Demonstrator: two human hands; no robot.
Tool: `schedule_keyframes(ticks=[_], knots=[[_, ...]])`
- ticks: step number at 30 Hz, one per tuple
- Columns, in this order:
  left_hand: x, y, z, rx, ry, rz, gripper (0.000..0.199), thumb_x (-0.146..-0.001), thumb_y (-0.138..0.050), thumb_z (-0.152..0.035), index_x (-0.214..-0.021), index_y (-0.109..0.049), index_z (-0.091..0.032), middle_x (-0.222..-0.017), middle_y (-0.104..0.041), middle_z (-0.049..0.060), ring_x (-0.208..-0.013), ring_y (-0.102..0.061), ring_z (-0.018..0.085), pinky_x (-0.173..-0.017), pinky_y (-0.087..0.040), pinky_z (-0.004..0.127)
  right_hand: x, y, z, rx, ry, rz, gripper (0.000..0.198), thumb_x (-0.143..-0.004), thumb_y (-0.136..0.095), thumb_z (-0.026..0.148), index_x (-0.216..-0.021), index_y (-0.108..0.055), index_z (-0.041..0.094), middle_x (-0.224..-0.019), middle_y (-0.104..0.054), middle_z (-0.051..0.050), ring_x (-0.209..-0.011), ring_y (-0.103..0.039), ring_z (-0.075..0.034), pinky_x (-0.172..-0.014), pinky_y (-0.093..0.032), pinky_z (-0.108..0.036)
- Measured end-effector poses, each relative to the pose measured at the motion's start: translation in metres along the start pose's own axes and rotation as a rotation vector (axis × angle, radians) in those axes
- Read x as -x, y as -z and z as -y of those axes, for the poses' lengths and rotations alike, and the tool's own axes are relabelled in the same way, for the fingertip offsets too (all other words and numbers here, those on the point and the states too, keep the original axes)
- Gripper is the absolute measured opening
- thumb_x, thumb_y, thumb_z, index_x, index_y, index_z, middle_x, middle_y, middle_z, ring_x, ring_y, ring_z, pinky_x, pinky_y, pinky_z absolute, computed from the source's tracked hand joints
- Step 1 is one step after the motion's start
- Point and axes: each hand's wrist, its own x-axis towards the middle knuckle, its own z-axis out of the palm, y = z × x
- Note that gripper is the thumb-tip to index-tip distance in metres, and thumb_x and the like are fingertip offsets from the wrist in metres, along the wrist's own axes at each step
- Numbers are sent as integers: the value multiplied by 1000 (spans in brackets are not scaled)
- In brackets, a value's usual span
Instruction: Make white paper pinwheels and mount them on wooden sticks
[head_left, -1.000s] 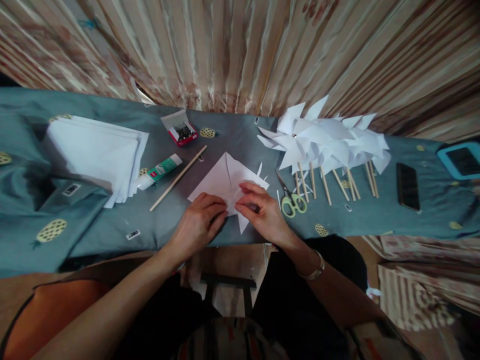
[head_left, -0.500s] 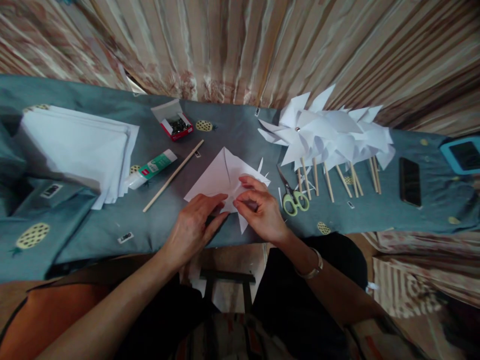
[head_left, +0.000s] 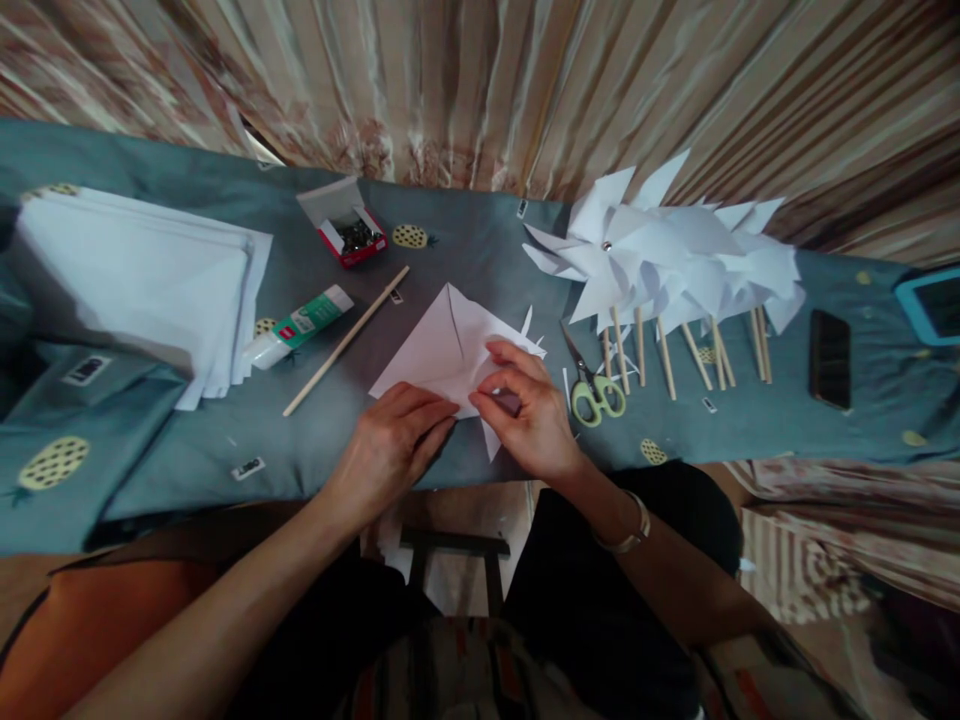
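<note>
A white paper sheet (head_left: 427, 345), cut and partly folded toward its middle, lies on the table in front of me. My left hand (head_left: 397, 430) pinches its near left edge between thumb and fingers. With thumb and index finger together, my right hand (head_left: 529, 405) grips the paper close to the middle, its other fingers curled above. One pointed corner of the sheet hangs below the right thumb. Just right of that hand lie green-handled scissors (head_left: 596, 395), slightly open. A wooden stick (head_left: 346, 340) rests to the left of the paper.
Behind the stick are a glue tube (head_left: 300, 325) and an open red box (head_left: 352, 240) of small metal pins. A stack of white paper (head_left: 142, 290) lies at left. Several paper pinwheels (head_left: 675, 255) on sticks lie at right, near a phone (head_left: 830, 358). Paper scraps lie around the scissors.
The left fingers have closed more tightly on the paper's near edge. The right hand keeps its pinch, with little movement. The view has shifted slightly.
</note>
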Motion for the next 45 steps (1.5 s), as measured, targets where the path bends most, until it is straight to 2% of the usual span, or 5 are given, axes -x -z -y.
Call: schedule_keyframes(ticks=[18, 29, 35, 40, 45], knots=[[-3, 4, -2, -20, -9, 52, 18, -93, -56, -18, -102, -70, -11, -93, -70, 9, -86, -63, 18, -79, -55, 32, 5, -2, -5, 227, 273, -23, 21, -94, -50, 18, -103, -69, 18, -135, -54, -13, -120, -53, -25, -99, -51, -47], [-5, 3, -3, -29, -14, 47, 18, -94, -54, -20, -100, -70, -13, -93, -71, 8, -85, -63, 18, -79, -55, 32, 6, -9, -10, 408, 353, 23, 29, -96, -43, 15, -116, -64, 22, -138, -55, -10, -130, -47, -25, -105, -45, -50], [-2, 2, -4, -46, -6, 27, 18, -93, -54, -20, -103, -68, -14, -100, -67, 9, -91, -65, 19, -82, -56, 32, 10, -17, -7, 505, 426, 52, 33, -98, -37, 11, -123, -58, 14, -139, -56, -15, -129, -49, -27, -101, -46, -45], [-1, 0, -2, -84, -30, 30, 19, -92, -54, -18, -104, -67, -12, -105, -64, 12, -95, -65, 20, -84, -57, 33, 12, -19, -7, 467, 381, 116, 38, -97, -35, 11, -129, -55, 14, -141, -55, -16, -130, -49, -27, -103, -45, -47], [-1, 0, 1, -120, -76, 26, 18, -92, -55, -19, -103, -67, -12, -100, -66, 11, -90, -65, 20, -81, -58, 34, 4, 1, -6, 341, 332, 84, 37, -96, -37, 12, -123, -62, 15, -138, -56, -15, -130, -49, -25, -105, -46, -46]])
